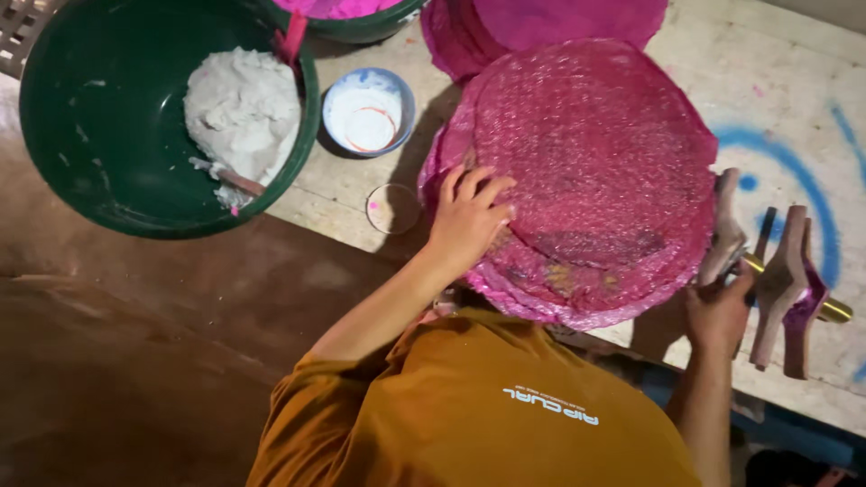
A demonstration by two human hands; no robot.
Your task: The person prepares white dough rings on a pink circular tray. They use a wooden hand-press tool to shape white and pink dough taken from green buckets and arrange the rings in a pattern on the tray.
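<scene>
left hand (469, 221) open, flat on pink disc stack (595, 171), frame centre | right hand (719, 307) gripping wooden press (783, 280) | best: press evenly, steady the stack

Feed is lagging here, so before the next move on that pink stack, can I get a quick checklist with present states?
1. Left hand resting on the pink sheet stack: ok.
2. Right hand gripping the wooden tool: ok.
3. Stack's near edge supported by the table: cannot tell, the body hides it.
4. Small glass apart from the left wrist: ok.
5. White paste in the green basin: ok.
</scene>
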